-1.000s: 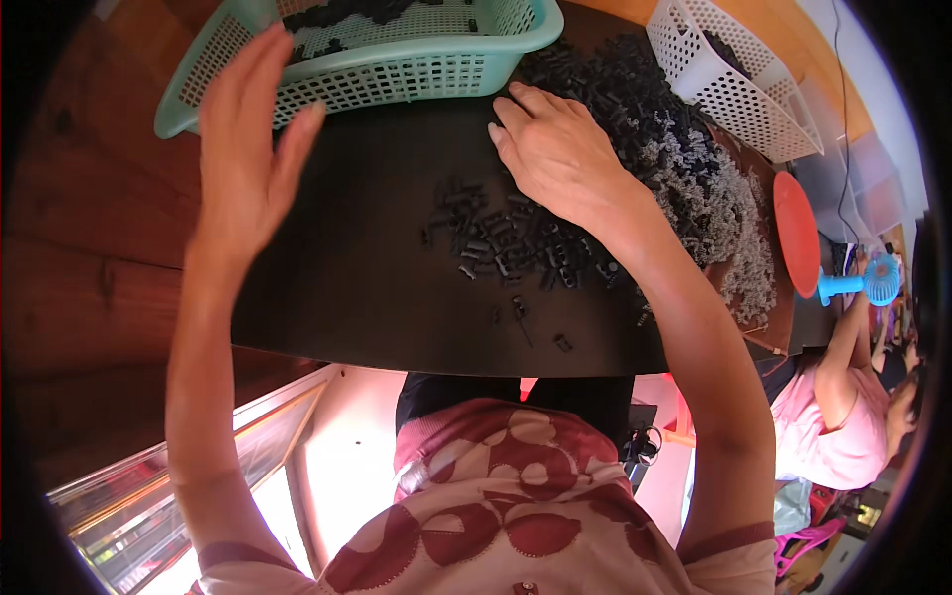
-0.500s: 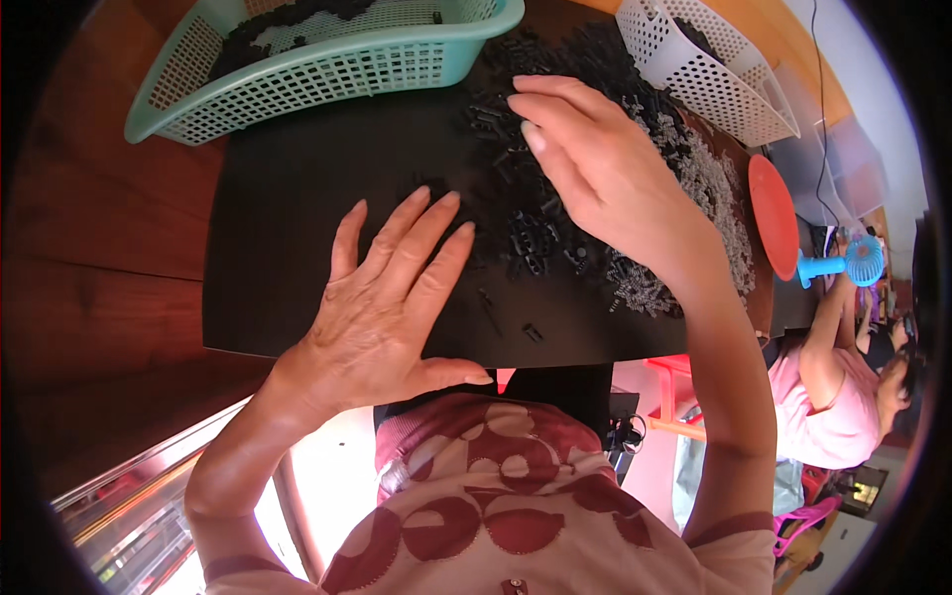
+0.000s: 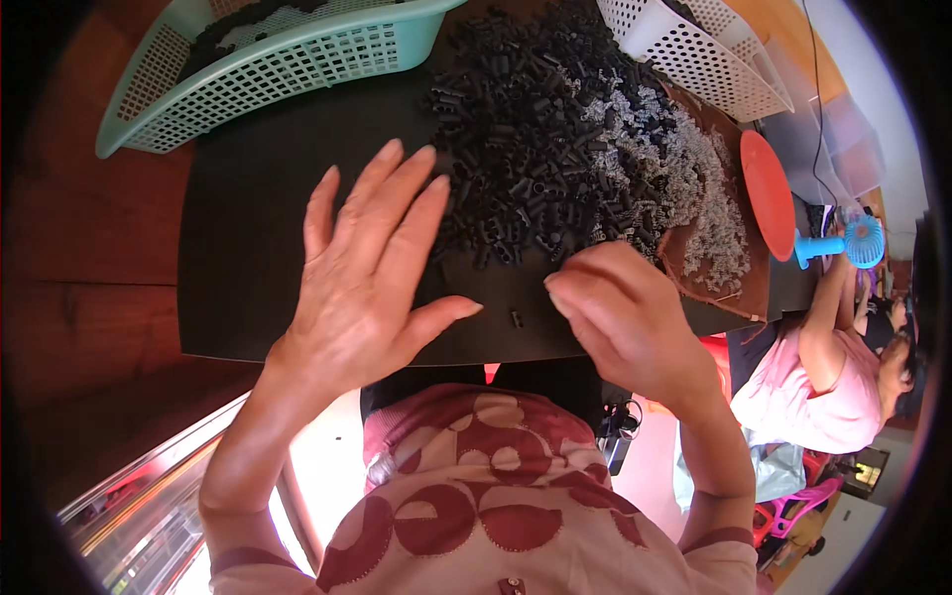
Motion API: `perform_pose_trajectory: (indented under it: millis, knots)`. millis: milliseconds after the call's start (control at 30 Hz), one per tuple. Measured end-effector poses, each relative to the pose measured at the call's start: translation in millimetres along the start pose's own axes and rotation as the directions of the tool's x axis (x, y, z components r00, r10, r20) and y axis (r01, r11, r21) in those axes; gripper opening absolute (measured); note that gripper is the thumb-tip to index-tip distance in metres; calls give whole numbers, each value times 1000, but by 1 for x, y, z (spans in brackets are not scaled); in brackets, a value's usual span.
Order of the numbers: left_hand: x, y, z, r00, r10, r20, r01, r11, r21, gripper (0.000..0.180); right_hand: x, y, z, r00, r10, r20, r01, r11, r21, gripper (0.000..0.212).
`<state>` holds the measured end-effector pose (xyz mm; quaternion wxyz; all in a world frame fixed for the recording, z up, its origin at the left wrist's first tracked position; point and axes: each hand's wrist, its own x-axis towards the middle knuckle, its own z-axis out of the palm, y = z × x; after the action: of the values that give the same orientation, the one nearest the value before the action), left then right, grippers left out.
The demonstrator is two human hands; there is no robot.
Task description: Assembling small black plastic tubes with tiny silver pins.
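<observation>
A heap of small black plastic tube-like parts (image 3: 526, 164) covers the far right half of the dark table (image 3: 268, 218). Beside it, small silvery springs (image 3: 709, 203) spread to the right, partly on a brown sheet. My left hand (image 3: 365, 273) is open over the table left of the heap, its fingers stretched out and thumb apart. Near the table's front edge, my right hand (image 3: 630, 312) has its fingers drawn together; whatever they hold, if anything, is hidden. Between the two hands lies a single small black part (image 3: 516, 318).
A green plastic basket (image 3: 288, 84) with black parts stands at the far left. At the far right are a white perforated basket (image 3: 704, 69), a red plate (image 3: 768, 198) and a small blue fan (image 3: 843, 244). A co-worker in pink (image 3: 808, 387) is on the right.
My right hand has come back from above the heap toward the front edge, its fingers closing together. My left hand has shifted slightly up and left, still spread. More of the heap shows.
</observation>
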<state>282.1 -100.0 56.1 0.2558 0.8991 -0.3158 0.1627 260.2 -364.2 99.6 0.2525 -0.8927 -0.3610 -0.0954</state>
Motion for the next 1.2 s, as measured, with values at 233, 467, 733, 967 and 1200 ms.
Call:
perform_pose_trajectory:
  millis: [233, 467, 733, 967, 1200]
  knots:
    - [-60, 37, 0, 932, 133, -337, -232, 934, -272, 29, 19, 3, 19, 993, -96, 63, 101, 991, -91, 21]
    - [-76, 85, 20, 986, -159, -46, 80, 703, -707, 30, 48, 5, 25, 955, -145, 257, 211, 946, -248, 21]
    - [-73, 80, 16, 933, -340, 119, 287, 502, -816, 17, 46, 9, 24, 957, -218, 194, 252, 952, -174, 20]
    - [-63, 90, 17, 784, -375, 494, 358, -378, -854, 38, 11, -20, 9, 999, -3, 33, -11, 904, 428, 23]
    - [-50, 103, 29, 735, -259, 626, 421, -549, -722, 40, -25, -30, 15, 996, 91, -18, -67, 835, 547, 23]
